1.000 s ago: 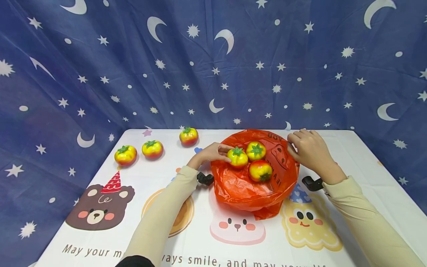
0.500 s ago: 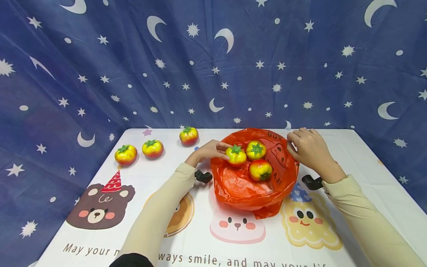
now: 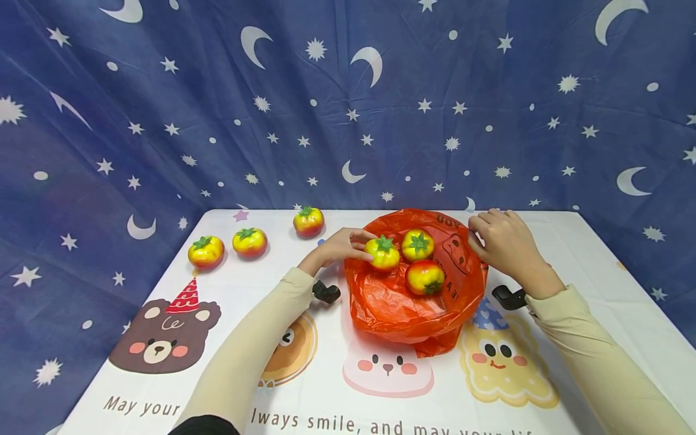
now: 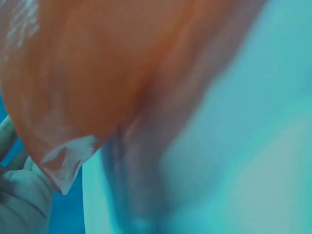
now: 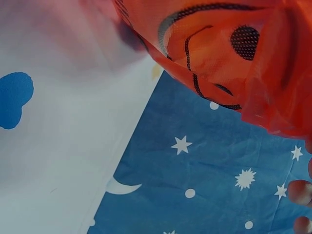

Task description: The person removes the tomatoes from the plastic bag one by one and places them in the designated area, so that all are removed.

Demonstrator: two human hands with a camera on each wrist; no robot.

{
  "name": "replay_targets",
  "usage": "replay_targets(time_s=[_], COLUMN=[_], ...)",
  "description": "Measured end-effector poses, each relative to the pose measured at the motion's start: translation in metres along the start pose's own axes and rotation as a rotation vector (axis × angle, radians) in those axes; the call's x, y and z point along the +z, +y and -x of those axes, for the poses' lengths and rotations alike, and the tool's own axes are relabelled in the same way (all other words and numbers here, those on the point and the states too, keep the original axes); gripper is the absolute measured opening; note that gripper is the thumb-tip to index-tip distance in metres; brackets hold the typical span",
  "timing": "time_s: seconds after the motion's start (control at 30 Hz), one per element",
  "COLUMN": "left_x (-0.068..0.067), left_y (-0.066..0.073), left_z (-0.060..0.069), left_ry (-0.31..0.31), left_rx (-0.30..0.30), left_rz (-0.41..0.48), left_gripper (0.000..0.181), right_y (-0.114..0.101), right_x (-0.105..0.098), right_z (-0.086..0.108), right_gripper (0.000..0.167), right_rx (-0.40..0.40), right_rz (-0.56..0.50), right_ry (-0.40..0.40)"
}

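Note:
A red plastic bag (image 3: 399, 309) stands wide open on the table in the head view. My left hand (image 3: 339, 248) reaches over its left rim and holds a yellow-and-red toy tomato (image 3: 382, 257) with a green leafy top between thumb and fingers. Two more toy tomatoes lie inside the bag: one behind (image 3: 417, 246) and one in front (image 3: 425, 279). At the right rim, my right hand (image 3: 505, 246) pinches the bag's edge. In the left wrist view the bag (image 4: 97, 73) hides most of the left hand; the tomato is not seen there.
Three more toy tomatoes lie on the table to the left: one far left (image 3: 206, 252), one beside it (image 3: 249, 243) and one nearer the bag (image 3: 308, 222). A printed white cloth (image 3: 304, 405) covers the table. Behind it hangs a blue curtain (image 3: 304, 109) with moons and stars.
My left hand has drawn slightly to the left, and the toy tomato in it has shifted left, apart from the other two. The right hand and the bag stay where they were.

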State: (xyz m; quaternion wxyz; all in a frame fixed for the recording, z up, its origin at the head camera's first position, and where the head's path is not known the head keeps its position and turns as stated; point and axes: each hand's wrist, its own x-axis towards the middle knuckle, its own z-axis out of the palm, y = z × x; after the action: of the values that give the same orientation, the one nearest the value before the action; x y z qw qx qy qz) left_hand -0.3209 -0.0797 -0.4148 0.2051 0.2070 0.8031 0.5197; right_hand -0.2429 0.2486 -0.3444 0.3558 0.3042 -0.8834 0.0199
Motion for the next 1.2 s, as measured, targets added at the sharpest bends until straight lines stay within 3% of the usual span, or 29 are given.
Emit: replay_targets(time_s=[0.33, 0.9, 1.2], left_x=[-0.003, -0.020, -0.030], left_y=[-0.003, -0.001, 0.002], left_z=[0.011, 0.044, 0.068], left_ry=[0.076, 0.216, 0.307], left_rx=[0.107, 0.190, 0.145], left_rz=[0.009, 0.004, 0.002], left_gripper=[0.049, 0.048, 0.052], right_y=[0.001, 0.000, 0.000], right_x=[0.000, 0.001, 0.001], right_z=[0.001, 0.004, 0.004], right_gripper=[0.009, 0.010, 0.012], right_rx=[0.005, -0.023, -0.033], right_rz=[0.004, 0.058, 0.048], right_ry=[-0.007, -0.010, 0.013])
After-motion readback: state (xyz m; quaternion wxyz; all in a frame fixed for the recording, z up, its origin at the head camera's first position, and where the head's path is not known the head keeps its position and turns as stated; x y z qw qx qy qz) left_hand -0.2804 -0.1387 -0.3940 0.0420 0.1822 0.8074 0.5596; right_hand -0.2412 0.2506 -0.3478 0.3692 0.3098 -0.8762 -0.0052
